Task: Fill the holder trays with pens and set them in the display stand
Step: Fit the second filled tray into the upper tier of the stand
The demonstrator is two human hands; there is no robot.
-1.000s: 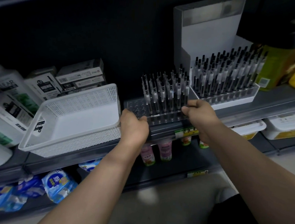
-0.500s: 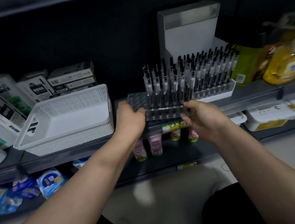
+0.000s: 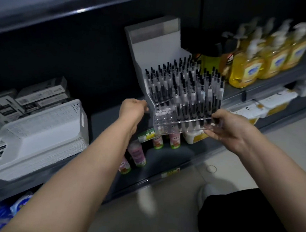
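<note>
Our right hand (image 3: 226,129) pinches the clear tray (image 3: 165,117) w/ pens (image 3: 187,100), right at the display stand (image 3: 154,48); left hand (image 3: 132,108) grip, we can't tell.

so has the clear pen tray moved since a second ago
Yes. The clear tray sat on the shelf left of the white display stand; now it is lifted to the right, in front of the stand's lower tier.
</note>
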